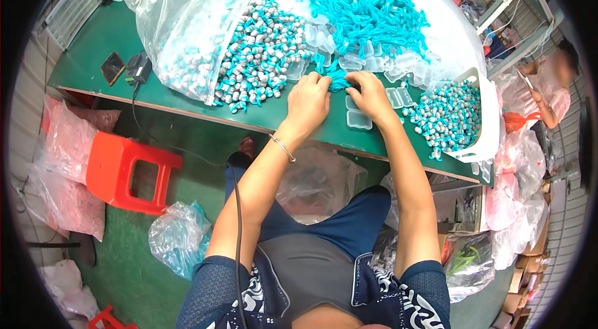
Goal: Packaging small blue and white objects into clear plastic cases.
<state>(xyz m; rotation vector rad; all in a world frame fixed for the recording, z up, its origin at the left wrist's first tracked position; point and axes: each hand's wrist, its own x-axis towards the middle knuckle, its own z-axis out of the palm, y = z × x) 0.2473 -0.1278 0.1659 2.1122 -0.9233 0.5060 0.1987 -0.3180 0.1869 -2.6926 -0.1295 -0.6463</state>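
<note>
Near the table's front edge, my left hand (308,102) and my right hand (372,95) face each other over a small bunch of teal cords (337,82). Fingers of both hands are bent and closed at the two ends of the bunch, and the fingertips are partly hidden. Just beyond lies a big heap of teal cords (367,11) on white sheeting. Small clear plastic boxes (359,120) sit by my right hand. To the left of my hands spreads a pile of small grey-and-teal rounded pieces (258,52).
A clear plastic bag (180,18) of similar pieces rests on the green table (81,70). At the right, a white basket (491,120) lies tipped, pieces spilling toward the edge. A red stool (112,167) and a cable (238,235) are below. Another person (551,89) is at far right.
</note>
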